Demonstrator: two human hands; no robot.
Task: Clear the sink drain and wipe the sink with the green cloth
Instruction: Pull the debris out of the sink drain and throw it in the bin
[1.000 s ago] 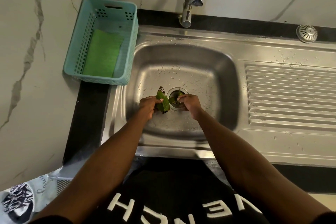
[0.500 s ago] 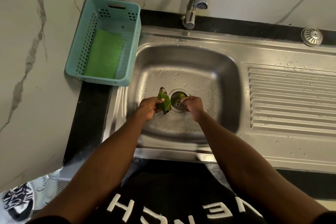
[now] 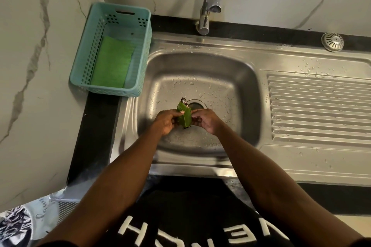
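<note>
Teal basket (image 3: 144,50), tap (image 3: 206,6), strainer cap (image 3: 332,42)

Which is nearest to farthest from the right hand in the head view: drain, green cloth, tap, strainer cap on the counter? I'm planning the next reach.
1. Drain: just beyond the right hand, in the basin.
2. Green cloth: far left, in the basket.
3. Tap: straight back, at the wall.
4. Strainer cap: far right corner.
Cloth and tap are close; that order is tentative.

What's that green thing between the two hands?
In the head view, a green leaf sits between the left hand and the right hand, above the sink drain. Both hands touch it.
</note>
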